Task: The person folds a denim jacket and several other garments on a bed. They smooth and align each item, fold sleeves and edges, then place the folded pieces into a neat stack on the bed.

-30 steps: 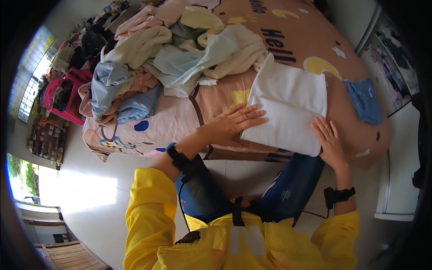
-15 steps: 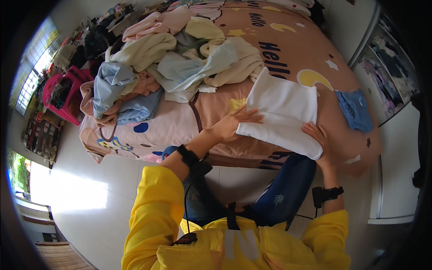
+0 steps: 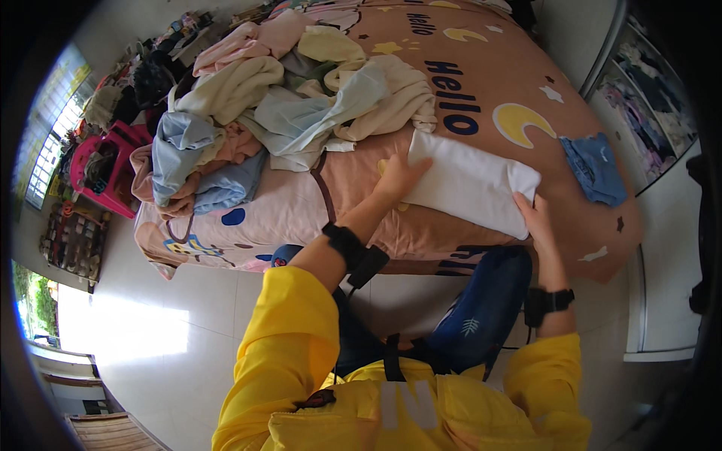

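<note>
A white cloth garment, folded into a long flat strip, lies near the front edge of the bed; its exact kind is hidden by the folds. My left hand grips its left end, with some fingers out of sight at the cloth's edge. At the other end, my right hand holds the right edge, thumb and fingers closed on it. To the right of the strip rests a small folded blue garment, touched by neither hand.
A heap of loose clothes covers the bed's left part. The patterned brown bedspread hangs over the front edge by my knees. A pink plastic chair stands left, and an open wardrobe with clothes is at the right.
The near part of the white garment has been folded away from me, making it a narrower strip. Both hands have moved up, the left from lying on top to gripping its left end.
</note>
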Action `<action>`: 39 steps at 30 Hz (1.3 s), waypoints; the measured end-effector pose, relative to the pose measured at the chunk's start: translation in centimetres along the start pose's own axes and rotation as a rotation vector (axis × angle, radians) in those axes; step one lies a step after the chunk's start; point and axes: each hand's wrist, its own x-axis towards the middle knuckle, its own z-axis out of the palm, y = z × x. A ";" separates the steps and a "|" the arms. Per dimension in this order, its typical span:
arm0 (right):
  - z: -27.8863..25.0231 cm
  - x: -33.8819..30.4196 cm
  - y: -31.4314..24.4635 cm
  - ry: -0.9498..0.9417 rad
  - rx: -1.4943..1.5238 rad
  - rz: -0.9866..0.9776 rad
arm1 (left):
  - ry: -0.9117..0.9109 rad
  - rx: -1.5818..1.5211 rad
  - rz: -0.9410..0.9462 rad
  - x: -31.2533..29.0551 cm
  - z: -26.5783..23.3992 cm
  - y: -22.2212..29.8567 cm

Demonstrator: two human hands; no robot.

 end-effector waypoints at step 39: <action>-1.3 -4.5 -9.4 0.063 0.844 0.325 | -0.140 -0.437 0.043 -2.3 -1.5 -3.8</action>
